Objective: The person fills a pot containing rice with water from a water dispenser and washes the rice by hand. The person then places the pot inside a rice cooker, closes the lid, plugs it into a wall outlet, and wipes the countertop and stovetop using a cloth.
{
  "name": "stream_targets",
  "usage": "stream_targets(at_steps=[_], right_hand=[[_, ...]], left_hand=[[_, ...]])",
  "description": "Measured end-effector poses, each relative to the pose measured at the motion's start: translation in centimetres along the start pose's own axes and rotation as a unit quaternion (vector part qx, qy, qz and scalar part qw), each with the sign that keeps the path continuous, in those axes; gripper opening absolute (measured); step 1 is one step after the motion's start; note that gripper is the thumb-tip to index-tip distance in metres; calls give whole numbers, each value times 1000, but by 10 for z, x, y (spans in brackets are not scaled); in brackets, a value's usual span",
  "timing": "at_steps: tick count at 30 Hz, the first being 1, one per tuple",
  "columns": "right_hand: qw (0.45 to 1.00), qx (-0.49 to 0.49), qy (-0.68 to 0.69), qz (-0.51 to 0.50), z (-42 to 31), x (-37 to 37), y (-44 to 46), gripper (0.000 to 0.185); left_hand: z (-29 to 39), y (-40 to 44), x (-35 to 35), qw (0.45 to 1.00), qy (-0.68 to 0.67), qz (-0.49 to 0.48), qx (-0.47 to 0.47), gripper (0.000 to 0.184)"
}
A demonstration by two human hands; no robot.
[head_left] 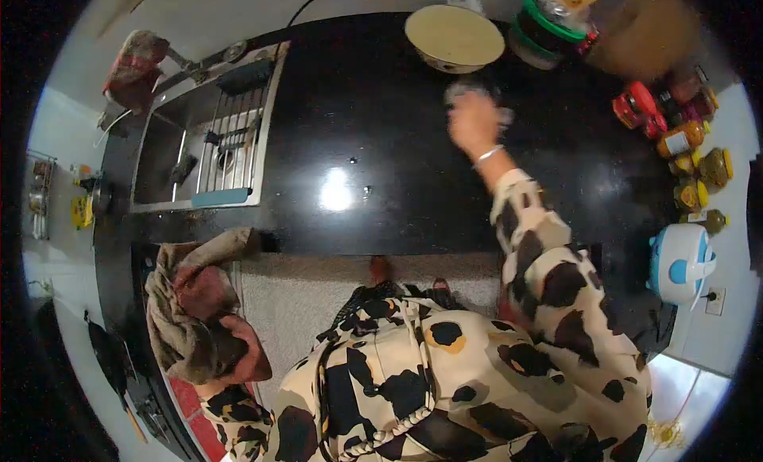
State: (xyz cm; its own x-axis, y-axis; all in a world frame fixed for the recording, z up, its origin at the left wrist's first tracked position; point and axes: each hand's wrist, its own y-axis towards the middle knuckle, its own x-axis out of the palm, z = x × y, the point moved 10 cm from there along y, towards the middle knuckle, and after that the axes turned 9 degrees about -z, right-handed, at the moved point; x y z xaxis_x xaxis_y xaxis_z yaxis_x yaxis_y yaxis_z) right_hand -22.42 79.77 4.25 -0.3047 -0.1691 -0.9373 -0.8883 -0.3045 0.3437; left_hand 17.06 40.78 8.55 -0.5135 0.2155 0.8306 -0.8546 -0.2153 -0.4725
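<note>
A crumpled grey-brown and dull-red cloth [176, 315] is hanging bunched in my left hand [248, 352], at the near left, in front of the edge of the glossy black worktop [381, 120]. My left fingers are gripping its folds, partly hidden by the fabric. My right hand [474, 128] is reaching to the far side, right of the middle, over a blurred, clear, shiny object [466, 89]; I cannot tell whether my fingers are closing around it or only touching it. Just beyond, a round cream bowl [455, 34] is standing, and a round container with a green lid [547, 23] is sitting to its right. Along the right, a yellow-lidded jar of orange-brown contents [682, 139] is standing among others, with a white and blue appliance [679, 262] nearer. On the left, a slatted metal rack with teal ends [221, 197] is lying across the stainless-steel sink [154, 176].
</note>
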Motion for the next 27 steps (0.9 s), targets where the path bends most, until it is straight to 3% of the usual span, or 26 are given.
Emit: stream_targets(at_steps=[4, 5, 6, 10, 12, 13, 14, 16, 17, 20, 22, 23, 25, 27], right_hand=[[951, -256, 167, -39, -216, 6, -34, 16], [926, -298, 234, 2, -247, -11, -66, 19], [911, -333, 239, -49, -271, -8, -95, 21], [866, -400, 259, -153, -245, -39, -156, 34], [899, -331, 263, -109, -183, -56, -138, 29], [926, -250, 256, -115, -142, -52, -121, 29], [924, -256, 255, -124, -124, -52, -117, 29], [989, -65, 109, -72, -68, -51, -95, 30], [989, -68, 110, -77, -81, -41, -87, 30], [969, -173, 152, -84, -187, -28, -71, 28], [916, -309, 218, -135, -283, -21, -94, 27], [877, -374, 280, -112, -318, -31, -114, 25], [854, -429, 288, -57, -336, -46, -118, 22], [828, -464, 277, -151, -335, -23, -79, 21]], left_hand=[[22, 5, 7, 999, 34, -16, 28, 36], [29, 7, 7, 998, 40, -18, 38, 36], [33, 12, 8, 998, 41, -25, 45, 35], [54, 32, 4, 995, 50, -36, 76, 35], [55, 35, -7, 995, 42, -24, 81, 35], [56, 32, -13, 995, 38, -17, 86, 35], [58, 29, -20, 995, 37, -9, 88, 35], [61, 21, -32, 995, 36, 3, 98, 35], [65, 18, -35, 994, 35, 8, 101, 35], [74, 16, -38, 993, 37, 11, 112, 35], [73, 17, -38, 992, 43, 9, 116, 34], [73, 17, -38, 992, 43, 8, 118, 34], [75, 17, -40, 991, 40, 6, 124, 34], [76, 16, -43, 991, 38, 7, 128, 34]])
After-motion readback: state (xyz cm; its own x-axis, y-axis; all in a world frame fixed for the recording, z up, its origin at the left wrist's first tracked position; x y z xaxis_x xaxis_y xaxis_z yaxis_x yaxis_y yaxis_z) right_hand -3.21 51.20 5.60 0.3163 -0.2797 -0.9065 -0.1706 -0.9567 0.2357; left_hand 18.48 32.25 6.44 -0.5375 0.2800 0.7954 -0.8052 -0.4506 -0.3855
